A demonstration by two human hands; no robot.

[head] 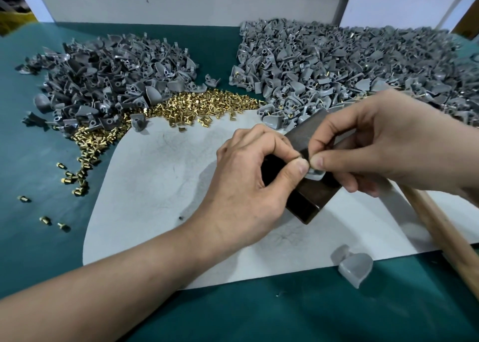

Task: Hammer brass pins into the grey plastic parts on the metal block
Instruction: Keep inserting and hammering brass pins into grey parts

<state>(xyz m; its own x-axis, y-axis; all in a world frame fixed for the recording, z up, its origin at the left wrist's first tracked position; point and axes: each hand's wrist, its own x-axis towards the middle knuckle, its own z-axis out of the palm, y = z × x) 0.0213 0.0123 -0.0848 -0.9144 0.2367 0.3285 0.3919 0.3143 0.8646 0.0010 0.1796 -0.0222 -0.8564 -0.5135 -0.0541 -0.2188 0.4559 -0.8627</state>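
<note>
A dark metal block (308, 201) lies on a pale grey mat (160, 186) in the middle of the table. On its top sits a grey plastic part (315, 174), mostly hidden by fingers. My left hand (248, 183) pinches at the part with thumb and forefinger. My right hand (383, 144) pinches at the same spot from the right, thumb tip against my left thumb; whatever it holds there is hidden. A wooden hammer handle (445, 233) runs out from under my right hand toward the lower right.
A heap of grey plastic parts (108, 82) lies at the back left, a larger heap with brass pins showing (350, 64) at the back right. Loose brass pins (197, 103) spread between them and trail down the left. One grey part (352, 265) lies at the mat's front edge.
</note>
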